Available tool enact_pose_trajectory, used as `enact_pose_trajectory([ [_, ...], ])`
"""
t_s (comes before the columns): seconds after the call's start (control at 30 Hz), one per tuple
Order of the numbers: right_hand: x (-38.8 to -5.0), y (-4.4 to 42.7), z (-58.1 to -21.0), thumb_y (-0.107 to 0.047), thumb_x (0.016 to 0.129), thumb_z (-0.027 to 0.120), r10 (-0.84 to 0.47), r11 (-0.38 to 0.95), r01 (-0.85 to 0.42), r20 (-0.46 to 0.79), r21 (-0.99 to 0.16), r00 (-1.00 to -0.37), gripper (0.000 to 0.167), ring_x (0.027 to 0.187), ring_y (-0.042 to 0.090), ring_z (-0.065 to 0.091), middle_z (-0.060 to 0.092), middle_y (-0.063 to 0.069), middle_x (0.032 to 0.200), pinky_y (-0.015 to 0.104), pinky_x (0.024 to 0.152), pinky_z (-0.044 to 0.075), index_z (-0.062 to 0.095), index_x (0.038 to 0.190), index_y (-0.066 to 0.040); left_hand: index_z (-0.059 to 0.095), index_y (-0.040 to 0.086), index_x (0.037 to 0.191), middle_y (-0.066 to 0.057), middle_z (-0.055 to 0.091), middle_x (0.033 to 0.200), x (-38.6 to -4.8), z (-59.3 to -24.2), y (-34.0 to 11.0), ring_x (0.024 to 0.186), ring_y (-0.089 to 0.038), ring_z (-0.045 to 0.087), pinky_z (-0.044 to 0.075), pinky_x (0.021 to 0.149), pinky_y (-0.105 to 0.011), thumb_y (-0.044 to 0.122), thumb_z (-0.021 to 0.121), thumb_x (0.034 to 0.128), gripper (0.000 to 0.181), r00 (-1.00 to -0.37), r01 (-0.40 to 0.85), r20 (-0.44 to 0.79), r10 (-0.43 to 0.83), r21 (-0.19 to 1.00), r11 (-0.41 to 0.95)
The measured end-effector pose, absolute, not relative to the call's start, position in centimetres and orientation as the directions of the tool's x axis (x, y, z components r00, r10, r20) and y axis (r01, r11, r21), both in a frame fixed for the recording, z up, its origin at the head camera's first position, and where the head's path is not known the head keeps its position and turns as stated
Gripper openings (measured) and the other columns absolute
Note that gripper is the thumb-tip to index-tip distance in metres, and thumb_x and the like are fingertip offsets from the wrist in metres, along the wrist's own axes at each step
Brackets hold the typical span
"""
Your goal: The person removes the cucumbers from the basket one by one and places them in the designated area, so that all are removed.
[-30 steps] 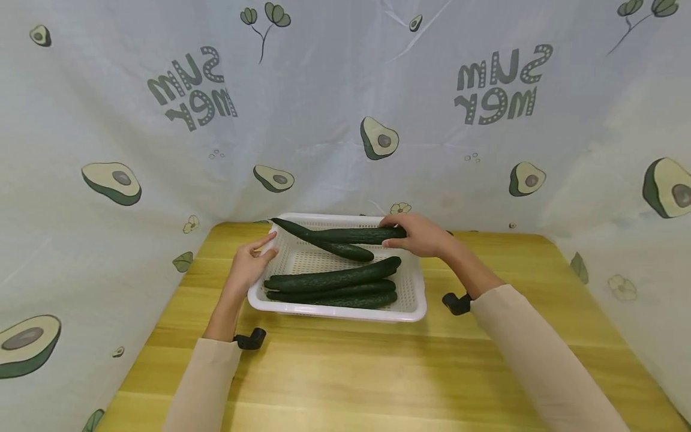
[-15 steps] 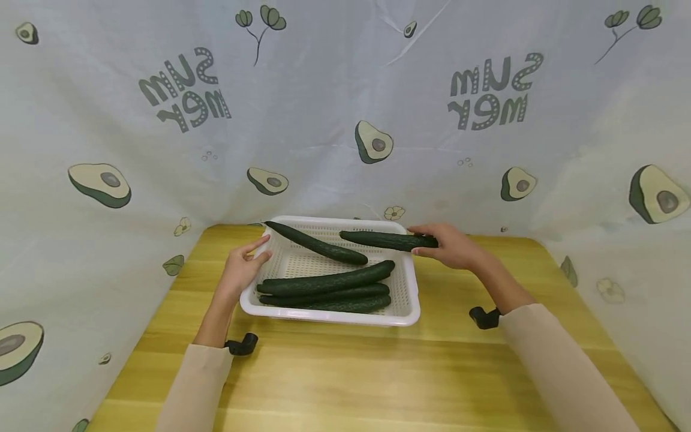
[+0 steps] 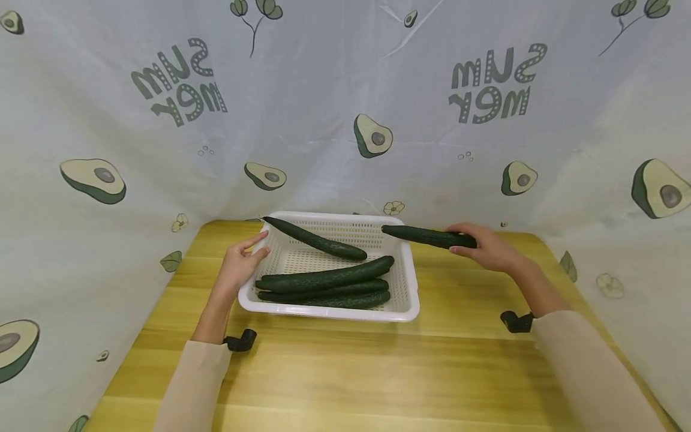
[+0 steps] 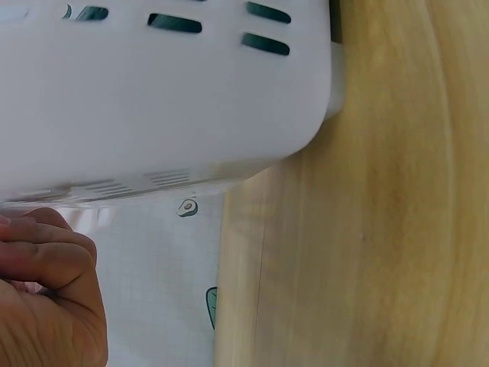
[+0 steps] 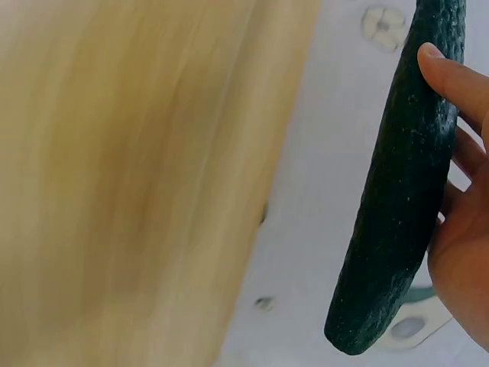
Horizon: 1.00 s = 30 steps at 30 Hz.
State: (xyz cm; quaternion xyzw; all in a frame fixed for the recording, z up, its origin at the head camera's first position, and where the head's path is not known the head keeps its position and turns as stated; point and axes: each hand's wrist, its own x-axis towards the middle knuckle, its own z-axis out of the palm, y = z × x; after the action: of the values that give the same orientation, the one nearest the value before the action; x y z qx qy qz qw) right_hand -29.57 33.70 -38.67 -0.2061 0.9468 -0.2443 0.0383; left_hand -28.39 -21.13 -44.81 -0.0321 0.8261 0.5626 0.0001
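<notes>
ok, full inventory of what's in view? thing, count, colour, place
Table: 1, yellow wood-grain, lower view
Basket: 1, white, on the table
Front cucumbers: at least 3 (they overlap), dark green, along the basket's near side
Back cucumber: 1, dark green, slanting across the basket's far left part
Held cucumber: 1, dark green, in the right hand
Sheet: panel count unclear, whitish with green prints, behind and beside the table
Wrist pieces: 2, black, one per wrist
Sleeves: 2, beige, on the forearms
Hands: 2, bare; left hand holding the basket's left end, right at the table's far right

Soft glare on the tabletop (image 3: 345, 378)
</notes>
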Motion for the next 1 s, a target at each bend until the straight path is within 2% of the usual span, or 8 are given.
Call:
enact_pose_trajectory([
  [0.13,-29.5,36.0,-39.2,-0.023,0.104,0.063,-0.386,0.805,-0.34,0.007,-0.485,-0.923,0.052,0.138,0.054,0.039,0.045,0.029,0.153,0.071,0.109,0.034,0.048,0.149,0.0,0.057,0.029,0.149,0.012,0.038,0.055,-28.4,-44.8,-21.1,0.047,-0.005,0.037,0.042,0.053,-0.024,0.032,0.068,0.101,0.049,-0.998,-0.055,-0.045,-0.036,0.934,0.353],
  [0.27,-29.7,38.5,-40.3,-0.017,0.102,0.066,-0.379,0.82,-0.352,0.032,-0.453,-0.925,0.05,0.132,0.055,0.045,0.048,0.032,0.149,0.071,0.105,0.037,0.051,0.145,0.002,0.057,0.028,0.149,0.013,0.035,0.054,-28.4,-44.9,-21.1,0.046,-0.005,0.032,0.038,0.05,-0.023,0.032,0.067,0.1011,0.049,-0.999,-0.05,-0.043,-0.028,0.937,0.346],
  [0.37,-30.0,39.9,-41.3,-0.013,0.099,0.07,-0.383,0.832,-0.368,0.05,-0.415,-0.923,0.046,0.118,0.05,0.056,0.057,0.032,0.138,0.068,0.099,0.043,0.056,0.14,0.004,0.056,0.029,0.15,0.013,0.04,0.055,-28.4,-44.8,-21.1,0.048,-0.004,0.038,0.042,0.054,-0.022,0.032,0.066,0.1017,0.05,-0.999,-0.053,-0.046,-0.028,0.93,0.363],
  [0.47,-30.5,41.2,-42.7,-0.014,0.097,0.072,-0.37,0.844,-0.352,0.035,-0.404,-0.928,0.046,0.114,0.048,0.058,0.06,0.031,0.133,0.067,0.097,0.045,0.058,0.138,0.003,0.056,0.03,0.15,0.012,0.041,0.056,-28.3,-44.6,-21.1,0.048,-0.004,0.039,0.046,0.057,-0.023,0.031,0.067,0.1016,0.05,-0.998,-0.058,-0.053,-0.025,0.929,0.366],
  [0.7,-31.3,42.9,-45.5,-0.017,0.099,0.071,-0.313,0.866,-0.304,0.045,-0.397,-0.949,0.047,0.121,0.053,0.053,0.057,0.032,0.137,0.07,0.1,0.041,0.055,0.139,0.001,0.057,0.028,0.149,0.014,0.054,0.074,-28.4,-44.6,-21.1,0.052,-0.004,0.046,0.05,0.061,-0.023,0.029,0.067,0.1014,0.049,-0.999,-0.051,-0.048,-0.018,0.943,0.329],
  [0.8,-31.6,42.6,-46.1,-0.016,0.1,0.068,-0.314,0.866,-0.307,0.049,-0.394,-0.948,0.046,0.129,0.056,0.046,0.052,0.033,0.143,0.071,0.105,0.036,0.054,0.14,0.003,0.057,0.027,0.149,0.013,0.046,0.064,-28.5,-44.6,-21.1,0.049,-0.004,0.041,0.047,0.058,-0.023,0.028,0.067,0.1017,0.049,-0.999,-0.053,-0.05,-0.018,0.945,0.324],
  [0.9,-31.9,42.2,-46.5,-0.014,0.1,0.067,-0.316,0.868,-0.309,0.046,-0.389,-0.948,0.045,0.134,0.056,0.043,0.05,0.033,0.145,0.071,0.108,0.033,0.054,0.14,0.003,0.056,0.026,0.15,0.015,0.045,0.062,-28.5,-44.6,-21.1,0.048,-0.003,0.038,0.045,0.056,-0.022,0.027,0.067,0.1017,0.049,-0.999,-0.052,-0.049,-0.019,0.945,0.324],
  [1.0,-32.5,41.8,-46.9,-0.009,0.1,0.065,-0.308,0.873,-0.301,0.043,-0.385,-0.95,0.044,0.135,0.056,0.041,0.049,0.033,0.146,0.07,0.11,0.031,0.054,0.141,0.004,0.056,0.025,0.15,0.013,0.037,0.056,-28.5,-44.5,-21.2,0.047,-0.005,0.034,0.042,0.055,-0.023,0.027,0.066,0.1019,0.05,-0.998,-0.061,-0.057,-0.021,0.944,0.325],
])
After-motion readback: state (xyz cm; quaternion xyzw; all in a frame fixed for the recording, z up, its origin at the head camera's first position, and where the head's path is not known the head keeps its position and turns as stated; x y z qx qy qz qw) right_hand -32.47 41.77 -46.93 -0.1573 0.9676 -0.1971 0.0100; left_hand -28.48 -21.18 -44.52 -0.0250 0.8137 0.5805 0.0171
